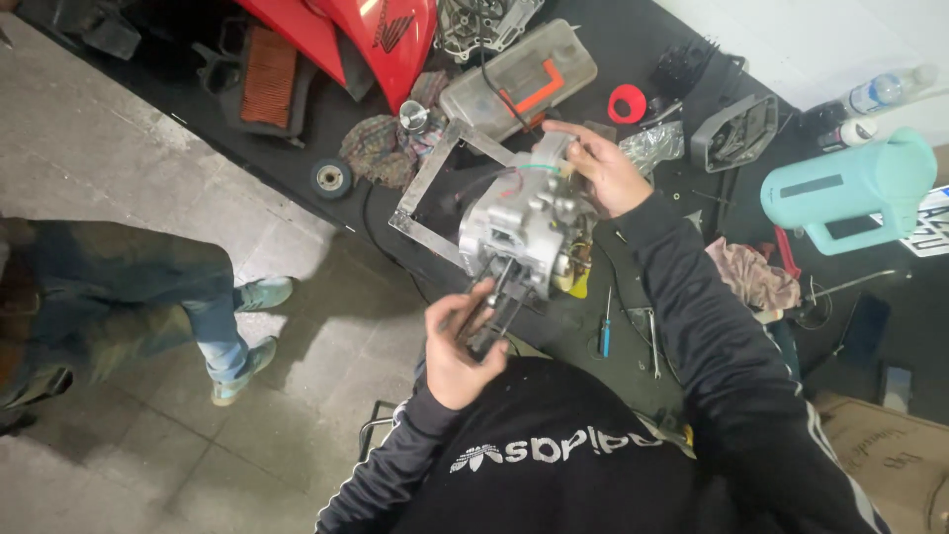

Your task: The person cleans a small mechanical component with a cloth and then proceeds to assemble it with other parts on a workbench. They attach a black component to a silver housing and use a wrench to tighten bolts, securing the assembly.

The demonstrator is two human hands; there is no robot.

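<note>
Engine casing (pixel 524 232) sits at the table's (pixel 633 40) near edge. Left hand (pixel 460 346) grips its protruding studs (pixel 494 302); right hand (pixel 603 168) clasps the far side, steadying it.

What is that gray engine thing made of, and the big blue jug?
The engine block looks like cast metal, probably aluminium: dull silver-gray with a matte, slightly grainy surface. The left hand and right hand hold it. The jug looks like plastic: smooth, even turquoise with a soft sheen and a molded handle.
</note>
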